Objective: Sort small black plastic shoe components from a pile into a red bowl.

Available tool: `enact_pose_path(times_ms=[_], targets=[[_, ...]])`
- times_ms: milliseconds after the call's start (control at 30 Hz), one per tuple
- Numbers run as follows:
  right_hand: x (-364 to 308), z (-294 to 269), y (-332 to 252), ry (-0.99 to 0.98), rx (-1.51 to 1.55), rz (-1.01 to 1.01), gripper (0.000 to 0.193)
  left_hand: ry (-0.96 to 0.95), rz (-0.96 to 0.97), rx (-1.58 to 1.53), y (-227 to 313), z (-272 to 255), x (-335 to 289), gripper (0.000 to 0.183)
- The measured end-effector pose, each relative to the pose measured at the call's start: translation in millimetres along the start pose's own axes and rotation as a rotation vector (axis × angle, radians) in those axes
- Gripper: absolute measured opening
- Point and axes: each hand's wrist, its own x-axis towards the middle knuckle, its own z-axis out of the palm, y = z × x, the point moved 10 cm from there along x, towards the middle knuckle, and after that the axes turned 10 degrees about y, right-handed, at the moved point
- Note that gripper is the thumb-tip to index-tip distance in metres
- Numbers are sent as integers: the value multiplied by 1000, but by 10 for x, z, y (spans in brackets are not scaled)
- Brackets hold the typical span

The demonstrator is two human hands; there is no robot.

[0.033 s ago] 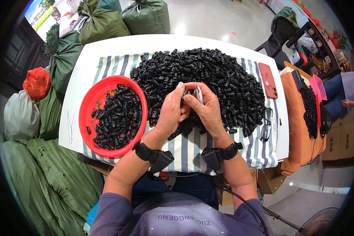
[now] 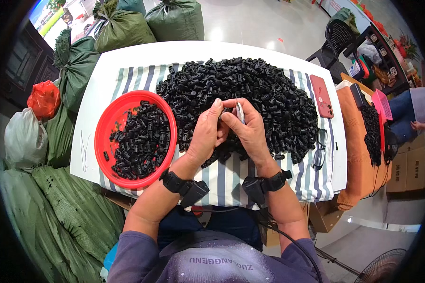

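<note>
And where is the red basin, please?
In the head view, the red basin stands on the table, directly left of the pile of black parts.

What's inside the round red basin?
The round red basin holds a heap of small black pieces, apparently cord locks; some bare bottom shows at left. Whatever lies beneath is covered.

"What am I gripping?"
"I've got a slim silvery object (image 2: pixel 240 113), partly covered, its length running near to far."
"And the small black pieces (image 2: pixel 243 80)?"
"I see them heaped loosely, beyond it and to either side."
</note>
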Motion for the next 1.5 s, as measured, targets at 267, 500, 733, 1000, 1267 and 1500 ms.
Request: enact_pose_path(times_ms=[267, 500, 733, 1000, 1267, 1500], targets=[[6, 10, 52, 18, 156, 89, 13, 11, -62, -11, -72, 7, -7, 43], [11, 2, 4, 34, 22, -33, 12, -35, -39, -21, -71, 12, 1, 43], [-12, -39, -26, 57, -19, -50, 24, 2, -111, -104, -78, 14, -7, 36], [-89, 126, -274, -21, -615, -297, 43, 87, -105, -152, -3, -111, 18, 31], [-93, 157, -319, -13, -674, -338, 42, 118, -87, -150, 31, -109, 11, 31], [-97, 154, -312, -6, -681, -336, 41, 119, -79, -160, 14, -115, 19, 32]])
